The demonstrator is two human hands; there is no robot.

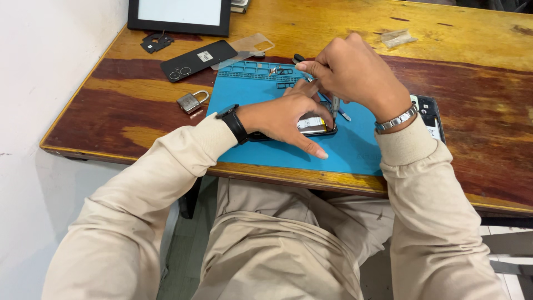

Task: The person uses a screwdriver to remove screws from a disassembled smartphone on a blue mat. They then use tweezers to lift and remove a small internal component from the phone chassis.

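Head view: desk seen from above, both forearms in beige sleeves reaching onto a blue work mat point(355, 150).
Phone: opened phone point(313, 126) lies flat on the mat, directly under both hands, long axis running left to right.
Left hand: left hand point(283, 118) lies pressed on the phone's left part, fingers spread, pinning it down; it is the nearer hand.
Right hand: right hand point(355, 72) is clenched just above the phone's right end, pinching a thin tool point(335, 105) that points down at it.
Look: dark frame, insides exposed, a pale glossy part showing; most is hidden by the hands.
Nearby: black back cover point(197, 59) and padlock point(191, 101) to the left, off the mat.
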